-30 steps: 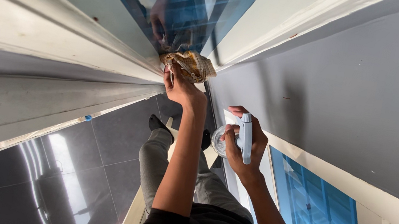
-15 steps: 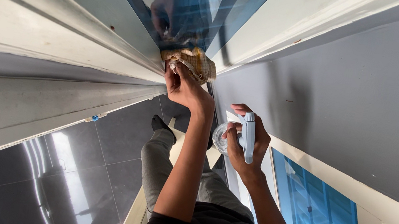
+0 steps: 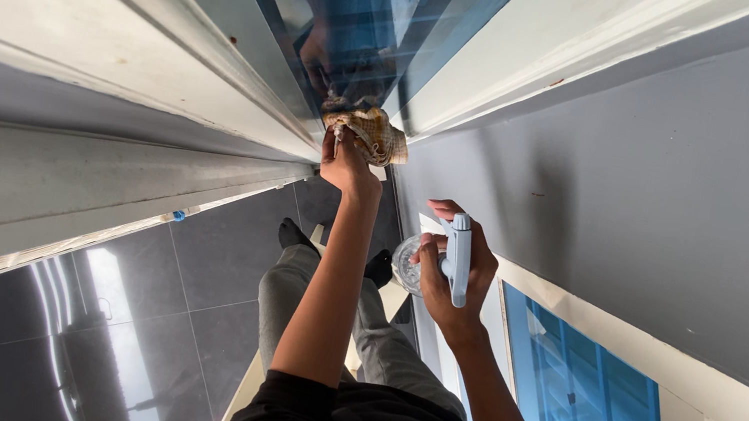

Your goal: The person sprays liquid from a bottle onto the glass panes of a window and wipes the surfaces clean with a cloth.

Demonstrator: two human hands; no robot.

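Since the earlier frame the cloth [image 3: 369,133] has slid a little to the right along the bottom edge of the blue glass pane [image 3: 368,6], and the view has tipped. At far left runs the pale window frame [image 3: 72,18]. The left hand [image 3: 344,167] is closed on the bunched cloth, pressing it into the corner where glass meets frame; wiping appears under way. Further right, the right hand [image 3: 450,274] wraps a spray bottle [image 3: 445,261], held idle. Finishing the corner calls for firm pressure.
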